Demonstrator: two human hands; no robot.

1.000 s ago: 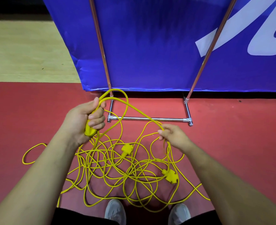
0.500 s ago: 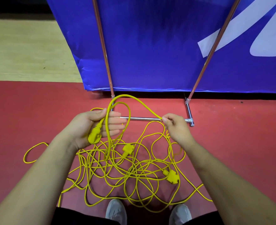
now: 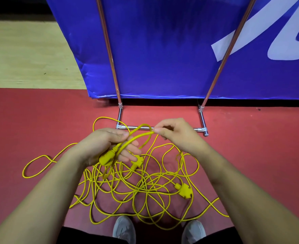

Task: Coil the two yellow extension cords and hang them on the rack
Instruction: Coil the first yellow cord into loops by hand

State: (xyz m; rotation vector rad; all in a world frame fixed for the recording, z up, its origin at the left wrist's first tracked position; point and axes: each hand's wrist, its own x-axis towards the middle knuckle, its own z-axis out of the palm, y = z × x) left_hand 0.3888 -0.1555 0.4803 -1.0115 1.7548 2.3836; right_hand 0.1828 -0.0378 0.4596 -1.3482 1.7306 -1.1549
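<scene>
Two yellow extension cords [image 3: 145, 187] lie tangled in loose loops on the red floor in front of my feet. My left hand [image 3: 108, 145] holds one cord's plug end [image 3: 108, 158] and a small loop of cord across its palm. My right hand [image 3: 173, 133] pinches the same cord close to the left hand's fingertips. A second yellow plug [image 3: 137, 162] lies just under my left fingers, and a third connector [image 3: 184, 190] rests at the right of the pile. The rack [image 3: 161, 128] stands beyond my hands, its base bar on the floor and two copper uprights rising.
A blue banner [image 3: 162, 50] hangs behind the rack's uprights. Pale wooden flooring [image 3: 25, 55] lies at the far left. My two grey shoes [image 3: 124, 229] stand at the near edge of the cord pile. One cord loop [image 3: 37, 166] trails out to the left.
My right hand has moved left and brought the cord to my left hand. The raised arc of cord has shrunk into a small loop held at the left palm.
</scene>
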